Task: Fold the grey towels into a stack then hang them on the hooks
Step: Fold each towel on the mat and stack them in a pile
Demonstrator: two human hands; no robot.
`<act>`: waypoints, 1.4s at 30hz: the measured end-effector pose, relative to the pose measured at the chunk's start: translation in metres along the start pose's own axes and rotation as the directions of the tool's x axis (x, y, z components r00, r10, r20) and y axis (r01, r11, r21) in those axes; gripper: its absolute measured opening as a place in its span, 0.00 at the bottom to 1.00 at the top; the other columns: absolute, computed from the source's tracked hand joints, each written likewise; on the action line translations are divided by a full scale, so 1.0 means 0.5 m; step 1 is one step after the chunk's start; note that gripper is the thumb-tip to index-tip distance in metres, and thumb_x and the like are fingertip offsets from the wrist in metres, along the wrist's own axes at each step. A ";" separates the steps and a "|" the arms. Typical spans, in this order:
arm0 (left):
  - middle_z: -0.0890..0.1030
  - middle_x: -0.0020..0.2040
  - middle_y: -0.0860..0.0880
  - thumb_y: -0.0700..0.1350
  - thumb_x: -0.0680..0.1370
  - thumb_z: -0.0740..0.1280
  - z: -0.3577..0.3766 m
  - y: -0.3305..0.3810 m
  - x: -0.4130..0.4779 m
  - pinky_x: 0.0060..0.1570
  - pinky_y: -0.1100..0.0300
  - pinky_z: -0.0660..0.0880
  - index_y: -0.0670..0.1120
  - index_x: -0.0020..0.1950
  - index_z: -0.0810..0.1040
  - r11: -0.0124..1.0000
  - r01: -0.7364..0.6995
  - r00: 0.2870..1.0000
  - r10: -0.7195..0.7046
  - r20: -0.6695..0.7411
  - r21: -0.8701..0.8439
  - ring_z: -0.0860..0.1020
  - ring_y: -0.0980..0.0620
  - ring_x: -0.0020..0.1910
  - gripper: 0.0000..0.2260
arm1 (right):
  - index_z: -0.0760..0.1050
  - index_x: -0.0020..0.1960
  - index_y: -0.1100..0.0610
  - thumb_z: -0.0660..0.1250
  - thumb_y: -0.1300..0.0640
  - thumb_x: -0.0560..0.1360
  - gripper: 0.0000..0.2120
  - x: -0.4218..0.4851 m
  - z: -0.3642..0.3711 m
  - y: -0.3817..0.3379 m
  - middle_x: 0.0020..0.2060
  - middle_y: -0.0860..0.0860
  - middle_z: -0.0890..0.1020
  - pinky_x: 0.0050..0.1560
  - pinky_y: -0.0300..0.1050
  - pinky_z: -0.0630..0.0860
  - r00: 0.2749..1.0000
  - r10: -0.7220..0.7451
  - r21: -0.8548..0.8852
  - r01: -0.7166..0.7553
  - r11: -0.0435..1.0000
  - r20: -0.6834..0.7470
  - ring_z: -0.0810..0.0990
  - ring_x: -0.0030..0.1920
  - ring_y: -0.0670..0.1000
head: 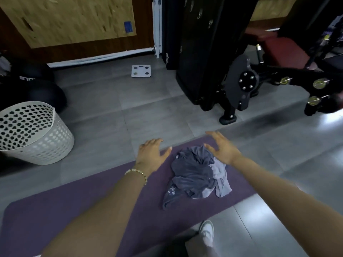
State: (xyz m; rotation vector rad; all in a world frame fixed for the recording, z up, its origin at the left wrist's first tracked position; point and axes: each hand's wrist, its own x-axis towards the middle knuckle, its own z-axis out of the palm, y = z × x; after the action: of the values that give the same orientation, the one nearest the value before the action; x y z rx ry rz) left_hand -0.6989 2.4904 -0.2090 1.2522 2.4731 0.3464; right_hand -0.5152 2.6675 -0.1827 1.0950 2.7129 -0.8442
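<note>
Grey towels lie crumpled in one heap on the purple mat on the floor, long axis running away from the person. Both hands hover at its far end, fingers spread and empty, the right hand over its edge, the left hand just beside it. Folds hide how many towels there are.

Grey towels, purple mat

We see the towels crumpled in a heap on the mat; our left grip hovers just beside them, our right grip over their far edge, fingers spread; a basket stands at left
</note>
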 end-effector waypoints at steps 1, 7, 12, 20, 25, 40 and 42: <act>0.72 0.68 0.49 0.61 0.79 0.56 0.037 0.003 0.037 0.66 0.56 0.62 0.48 0.71 0.67 1.000 0.005 1.000 -0.005 0.013 -0.001 0.68 0.48 0.67 0.25 | 0.58 0.75 0.53 0.60 0.48 0.80 0.26 0.038 0.023 0.037 0.72 0.54 0.63 0.64 0.52 0.69 1.000 0.019 0.007 -0.019 1.000 0.011 0.71 0.65 0.56; 0.68 0.71 0.49 0.61 0.80 0.54 0.292 -0.045 0.245 0.68 0.56 0.58 0.49 0.74 0.62 0.995 -0.080 0.995 0.076 0.060 0.061 0.65 0.48 0.69 0.27 | 0.57 0.75 0.54 0.59 0.49 0.80 0.27 0.237 0.239 0.261 0.74 0.54 0.61 0.62 0.52 0.70 0.991 0.111 -0.005 -0.111 0.994 0.072 0.65 0.71 0.57; 0.67 0.72 0.50 0.62 0.80 0.53 0.564 -0.153 0.349 0.69 0.56 0.58 0.50 0.75 0.60 0.989 -0.090 0.993 0.079 0.092 0.119 0.64 0.49 0.71 0.27 | 0.56 0.76 0.52 0.62 0.47 0.79 0.29 0.358 0.492 0.412 0.76 0.51 0.59 0.68 0.49 0.65 0.990 0.132 0.011 -0.133 0.991 0.055 0.61 0.74 0.55; 0.65 0.73 0.50 0.62 0.80 0.52 0.884 -0.290 0.420 0.70 0.56 0.59 0.50 0.76 0.60 0.999 -0.024 0.995 0.027 0.094 -0.035 0.64 0.50 0.72 0.28 | 0.59 0.75 0.51 0.60 0.39 0.77 0.30 0.484 0.742 0.585 0.71 0.52 0.67 0.67 0.49 0.67 0.982 0.170 -0.209 -0.150 0.966 0.081 0.68 0.69 0.55; 0.67 0.73 0.50 0.64 0.78 0.54 0.982 -0.318 0.432 0.70 0.54 0.62 0.49 0.74 0.62 0.824 0.191 0.975 -0.096 0.201 -0.533 0.67 0.51 0.70 0.30 | 0.75 0.42 0.52 0.63 0.46 0.78 0.12 0.504 0.793 0.605 0.38 0.50 0.78 0.45 0.40 0.71 0.952 0.237 -0.065 -0.229 0.971 0.193 0.77 0.43 0.51; 0.80 0.43 0.52 0.59 0.80 0.51 0.766 -0.288 0.309 0.55 0.60 0.71 0.47 0.44 0.77 0.624 -0.275 0.961 0.199 -0.191 -0.732 0.78 0.53 0.49 0.21 | 0.84 0.39 0.56 0.73 0.53 0.71 0.07 0.404 0.656 0.245 0.36 0.50 0.84 0.44 0.35 0.73 0.927 -0.366 0.514 0.277 0.812 0.080 0.78 0.40 0.43; 0.81 0.42 0.47 0.56 0.81 0.55 0.724 -0.293 0.271 0.49 0.59 0.73 0.39 0.47 0.77 0.613 -0.317 0.948 0.206 -0.241 -0.724 0.76 0.57 0.43 0.22 | 0.83 0.39 0.58 0.73 0.51 0.71 0.10 0.377 0.633 0.200 0.37 0.57 0.84 0.44 0.39 0.72 0.926 -0.374 0.567 0.282 0.774 0.049 0.77 0.40 0.47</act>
State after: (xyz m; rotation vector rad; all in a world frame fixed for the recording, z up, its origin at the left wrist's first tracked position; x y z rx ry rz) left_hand -0.7318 2.5372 -0.6187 1.1979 1.8327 1.4235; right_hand -0.6231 2.6749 -0.5488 0.5566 2.6175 -1.7766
